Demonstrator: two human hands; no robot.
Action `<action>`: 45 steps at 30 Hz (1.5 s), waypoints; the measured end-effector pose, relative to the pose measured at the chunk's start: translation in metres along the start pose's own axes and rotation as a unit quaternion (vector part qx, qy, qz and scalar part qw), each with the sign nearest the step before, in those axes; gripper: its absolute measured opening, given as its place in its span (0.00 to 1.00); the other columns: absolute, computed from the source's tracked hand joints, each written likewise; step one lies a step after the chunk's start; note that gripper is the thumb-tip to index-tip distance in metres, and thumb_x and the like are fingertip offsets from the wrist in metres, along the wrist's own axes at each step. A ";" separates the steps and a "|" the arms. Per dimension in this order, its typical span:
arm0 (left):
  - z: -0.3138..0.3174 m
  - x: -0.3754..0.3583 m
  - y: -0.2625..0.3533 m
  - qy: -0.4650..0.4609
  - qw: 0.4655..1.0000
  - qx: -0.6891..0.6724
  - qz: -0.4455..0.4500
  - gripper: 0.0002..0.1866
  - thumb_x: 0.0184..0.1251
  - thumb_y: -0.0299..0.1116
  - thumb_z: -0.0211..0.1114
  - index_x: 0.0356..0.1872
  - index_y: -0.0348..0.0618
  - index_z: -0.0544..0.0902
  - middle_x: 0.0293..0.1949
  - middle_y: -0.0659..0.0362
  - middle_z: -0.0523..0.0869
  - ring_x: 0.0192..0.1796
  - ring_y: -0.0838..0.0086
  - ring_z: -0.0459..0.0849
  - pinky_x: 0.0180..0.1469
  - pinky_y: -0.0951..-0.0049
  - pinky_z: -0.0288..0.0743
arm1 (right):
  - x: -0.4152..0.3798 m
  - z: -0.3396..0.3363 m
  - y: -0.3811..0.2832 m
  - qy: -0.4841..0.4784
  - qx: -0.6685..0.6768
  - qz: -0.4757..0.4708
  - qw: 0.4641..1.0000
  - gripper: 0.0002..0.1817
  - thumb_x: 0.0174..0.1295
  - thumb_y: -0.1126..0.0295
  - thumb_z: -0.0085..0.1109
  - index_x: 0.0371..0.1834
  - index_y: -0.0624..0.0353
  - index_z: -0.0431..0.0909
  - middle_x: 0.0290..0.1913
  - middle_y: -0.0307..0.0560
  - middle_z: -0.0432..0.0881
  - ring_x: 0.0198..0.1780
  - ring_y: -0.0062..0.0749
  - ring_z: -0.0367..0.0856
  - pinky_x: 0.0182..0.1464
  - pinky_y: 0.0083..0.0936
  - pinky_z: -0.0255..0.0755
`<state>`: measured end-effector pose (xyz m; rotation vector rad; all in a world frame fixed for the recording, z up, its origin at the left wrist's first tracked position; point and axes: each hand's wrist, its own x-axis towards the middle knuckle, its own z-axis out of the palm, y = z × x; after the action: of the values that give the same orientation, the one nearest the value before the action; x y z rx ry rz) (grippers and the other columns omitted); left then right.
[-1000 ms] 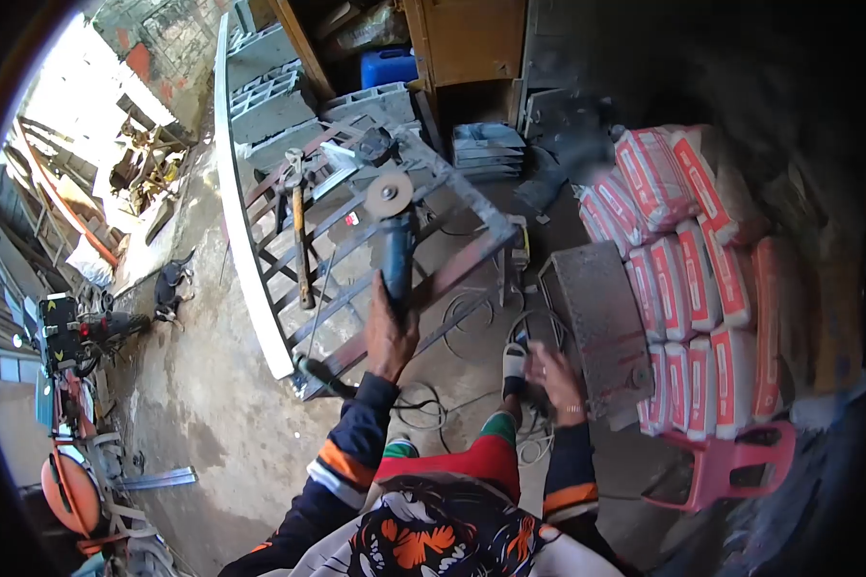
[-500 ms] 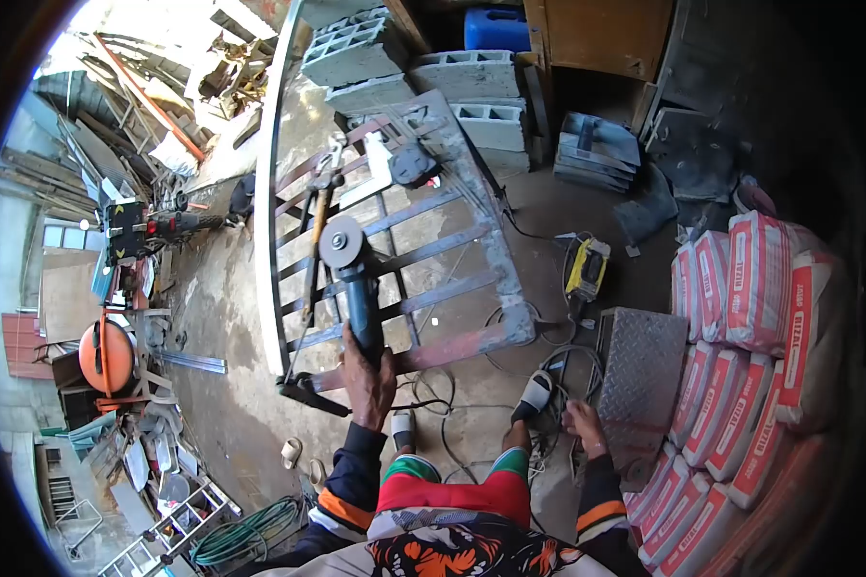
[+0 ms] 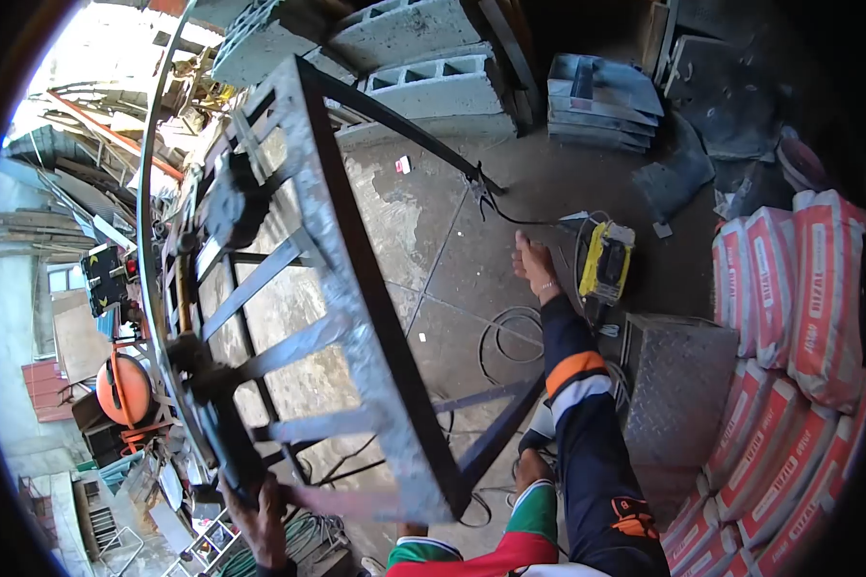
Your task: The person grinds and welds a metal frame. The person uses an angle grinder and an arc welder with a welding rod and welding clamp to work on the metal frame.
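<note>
My left hand (image 3: 255, 519), at the lower left, is wrapped round the body of a dark angle grinder (image 3: 229, 438) at the edge of the metal slatted table (image 3: 351, 322). The grinder's disc end is hard to make out against the slats. My right hand (image 3: 534, 264) is stretched forward over the floor, fingers apart with nothing seen in them. It is between a clamp (image 3: 481, 192) on the table leg and a yellow-and-black machine (image 3: 606, 262) with cables. A dark round object (image 3: 239, 202) rests on the table's far part.
Hollow concrete blocks (image 3: 433, 82) are stacked behind the table. Red-and-white cement bags (image 3: 827, 298) are piled at the right, beside a checkered metal box (image 3: 678, 385). Cable loops (image 3: 505, 346) lie on the floor. An orange drum (image 3: 123, 389) and scrap stand at the left.
My view has turned right and closer, so the table looms larger at the left. My right hand has moved forward from beside my leg towards the clamp. My left hand still holds the grinder.
</note>
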<state>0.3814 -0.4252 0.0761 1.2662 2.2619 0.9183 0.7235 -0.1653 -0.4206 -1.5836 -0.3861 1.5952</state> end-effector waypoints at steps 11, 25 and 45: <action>-0.046 -0.009 -0.036 0.076 0.994 -0.002 -0.084 0.24 0.73 0.27 0.66 0.68 0.42 0.73 0.41 0.55 0.89 0.34 0.76 0.87 0.32 0.79 0.80 | 0.155 0.066 0.026 -0.109 0.356 0.253 0.893 0.73 0.50 0.16 0.55 0.75 0.82 0.53 0.69 0.75 0.68 0.67 0.65 0.73 0.63 0.57 0.73; -0.101 -0.018 -0.054 0.090 0.982 0.000 -0.169 0.34 0.78 0.43 0.63 0.79 0.50 0.62 0.59 0.50 0.85 0.57 0.58 0.86 0.56 0.65 0.85 | 0.182 0.073 0.032 -0.122 0.544 0.242 0.794 0.19 0.62 0.52 0.75 0.36 0.52 0.77 0.28 0.43 0.76 0.27 0.35 0.76 0.31 0.36 0.74; -0.140 0.037 -0.080 -0.114 0.877 0.421 0.200 0.25 0.75 0.36 0.63 0.69 0.36 0.74 0.58 0.51 0.83 0.59 0.60 0.82 0.63 0.60 0.74 | -0.233 -0.194 0.209 -0.185 0.579 0.132 0.783 0.39 0.70 0.40 0.52 0.63 0.72 0.74 0.53 0.57 0.81 0.47 0.43 0.79 0.51 0.34 0.73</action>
<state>0.2283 -0.4729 0.1187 2.1181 2.2922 -0.2034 0.8004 -0.5248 -0.4445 -0.3616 0.5938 1.7734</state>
